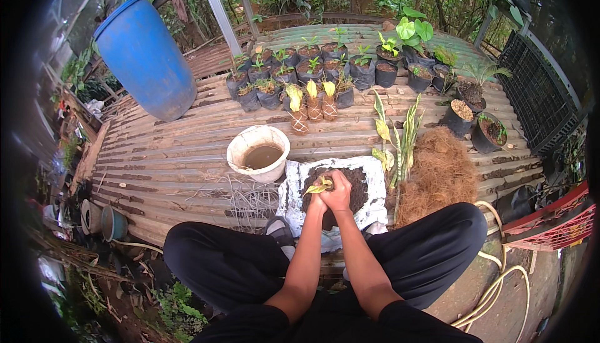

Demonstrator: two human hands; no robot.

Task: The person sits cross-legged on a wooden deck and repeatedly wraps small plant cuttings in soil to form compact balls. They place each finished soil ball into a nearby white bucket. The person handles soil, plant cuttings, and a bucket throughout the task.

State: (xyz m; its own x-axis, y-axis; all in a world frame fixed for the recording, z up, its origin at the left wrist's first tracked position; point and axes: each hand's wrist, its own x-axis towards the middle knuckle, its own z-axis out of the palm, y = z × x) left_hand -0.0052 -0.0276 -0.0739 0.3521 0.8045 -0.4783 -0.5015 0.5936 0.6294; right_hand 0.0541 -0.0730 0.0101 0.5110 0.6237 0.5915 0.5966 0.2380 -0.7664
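Observation:
Both my hands are cupped together over a pile of dark soil (358, 188) on a white plastic sack (377, 202). My left hand (318, 198) and my right hand (338, 190) press round the base of a small yellow-green plant cutting (319, 186), whose leaf points left; what lies between the palms is mostly hidden. Right of the sack are variegated snake plant leaves (408, 146) and a heap of brown coconut fibre (440, 174). A tangle of grey string (253, 202) lies to the left. Beyond it, three fibre-wrapped, string-bound cuttings (314, 108) stand in a row.
A white bucket of murky water (281, 165) stands left of the sack. Several black bags of seedlings (363, 76) line the back of the corrugated metal surface (187, 155). A blue barrel (145, 57) is back left, a red crate (553, 223) and hose (497, 291) at right.

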